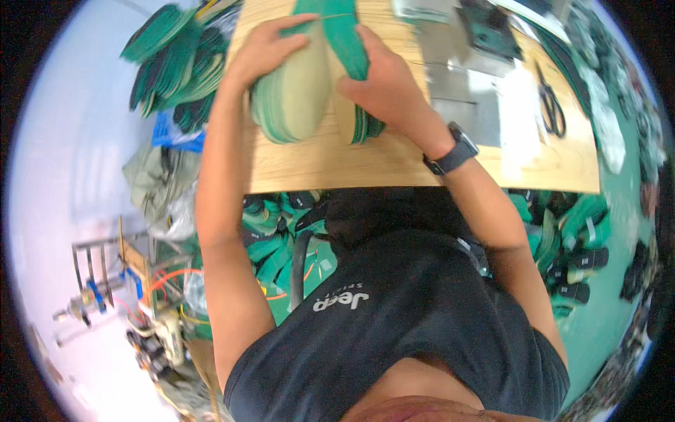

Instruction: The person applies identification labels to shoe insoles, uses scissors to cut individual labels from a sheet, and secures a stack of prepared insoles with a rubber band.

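On the wooden table lies a stack of insoles [299, 98], pale cream on top with green layered edges. My left hand [264, 50] curls around its far left side, fingertips over the top. Just to the right, my right hand [390, 81] grips a second stack of insoles [344, 42], green on its visible face, with the thumb on the near part and a finger along the right edge. A thin yellowish band [337, 15] crosses the far end near my left fingertips; whether it loops both stacks I cannot tell. Motion blurs the stacks slightly.
Black-handled scissors [552, 105] lie at the table's right, beside a white strip [519, 119]. More green insoles are piled at the far left [172, 63] and below the table [576, 239]. A metal frame [91, 274] stands on the left.
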The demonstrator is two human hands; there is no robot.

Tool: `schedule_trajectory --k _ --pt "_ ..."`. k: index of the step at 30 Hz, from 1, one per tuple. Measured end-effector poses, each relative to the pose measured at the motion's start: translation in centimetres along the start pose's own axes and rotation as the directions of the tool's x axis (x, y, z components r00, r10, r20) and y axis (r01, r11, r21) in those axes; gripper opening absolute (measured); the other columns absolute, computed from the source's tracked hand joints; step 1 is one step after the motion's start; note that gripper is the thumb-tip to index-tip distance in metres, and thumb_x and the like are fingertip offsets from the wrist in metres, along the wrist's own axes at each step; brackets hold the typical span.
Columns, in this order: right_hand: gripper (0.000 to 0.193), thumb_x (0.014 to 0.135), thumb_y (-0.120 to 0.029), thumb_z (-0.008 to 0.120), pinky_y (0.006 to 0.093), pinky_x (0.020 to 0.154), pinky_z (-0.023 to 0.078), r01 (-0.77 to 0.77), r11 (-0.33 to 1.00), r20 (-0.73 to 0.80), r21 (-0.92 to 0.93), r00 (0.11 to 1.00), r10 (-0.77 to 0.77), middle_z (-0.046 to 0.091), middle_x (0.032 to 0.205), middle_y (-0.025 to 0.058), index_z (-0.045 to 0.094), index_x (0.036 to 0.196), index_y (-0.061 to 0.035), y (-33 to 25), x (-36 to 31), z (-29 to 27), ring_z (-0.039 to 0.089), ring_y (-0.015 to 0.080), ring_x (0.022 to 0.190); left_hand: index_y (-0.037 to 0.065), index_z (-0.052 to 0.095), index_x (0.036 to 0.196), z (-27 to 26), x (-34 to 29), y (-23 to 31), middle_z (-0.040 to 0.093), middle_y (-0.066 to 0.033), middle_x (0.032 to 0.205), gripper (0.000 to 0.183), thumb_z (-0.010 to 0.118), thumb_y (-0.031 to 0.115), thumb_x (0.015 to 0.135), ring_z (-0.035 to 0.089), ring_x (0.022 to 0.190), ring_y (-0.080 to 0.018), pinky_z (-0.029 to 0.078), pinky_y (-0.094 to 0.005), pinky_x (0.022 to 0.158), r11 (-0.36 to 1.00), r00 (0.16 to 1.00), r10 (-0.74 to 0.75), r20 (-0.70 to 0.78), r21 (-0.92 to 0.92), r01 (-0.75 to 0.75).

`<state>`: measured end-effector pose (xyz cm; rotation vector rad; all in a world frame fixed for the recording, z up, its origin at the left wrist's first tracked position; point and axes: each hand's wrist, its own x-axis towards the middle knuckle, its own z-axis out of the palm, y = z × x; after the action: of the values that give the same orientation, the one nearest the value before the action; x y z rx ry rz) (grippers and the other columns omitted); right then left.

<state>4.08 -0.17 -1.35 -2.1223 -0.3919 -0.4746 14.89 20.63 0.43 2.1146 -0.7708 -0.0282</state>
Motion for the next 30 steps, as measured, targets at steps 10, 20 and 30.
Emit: schedule_trajectory --k 10,20,30 --pt "0.070 0.074 -0.013 0.067 0.0335 0.096 0.041 -0.311 0.929 0.033 0.201 0.950 0.311 0.053 0.123 0.0268 0.036 0.134 0.0070 -5.8 -5.9 -7.4 0.053 0.0314 0.116 0.009 0.060 0.121 -3.8 10.2 -9.8 0.062 -0.0150 0.115 0.045 0.063 0.035 0.084 0.060 0.099 -0.0190 0.046 -0.0272 0.086 0.827 0.878 -0.055 -0.475 0.471 0.306" --pt "0.060 0.085 -0.033 0.064 0.0398 0.100 0.037 0.192 0.978 0.153 0.079 0.967 -0.202 0.050 0.124 0.0216 0.042 0.128 0.0033 -2.0 -10.3 -4.8 0.048 0.0336 0.119 0.002 0.032 0.140 6.3 -4.3 6.4 0.051 -0.0191 0.124 0.078 0.073 0.022 0.076 0.049 0.114 -0.0224 0.036 -0.0318 0.099 0.959 0.964 -0.176 0.199 -0.188 0.214" --pt "0.037 0.079 -0.033 0.070 0.0362 0.068 0.048 -0.420 0.619 -0.311 -0.663 0.907 0.283 0.065 0.079 0.0149 0.063 0.096 -0.0004 15.2 -9.5 -24.8 0.061 0.0299 0.075 0.005 0.035 0.140 2.1 -5.7 10.8 0.043 -0.0125 0.137 0.085 0.069 0.009 0.062 0.041 0.127 -0.0243 0.028 -0.0360 0.109 0.990 0.991 -0.095 0.094 0.111 0.085"
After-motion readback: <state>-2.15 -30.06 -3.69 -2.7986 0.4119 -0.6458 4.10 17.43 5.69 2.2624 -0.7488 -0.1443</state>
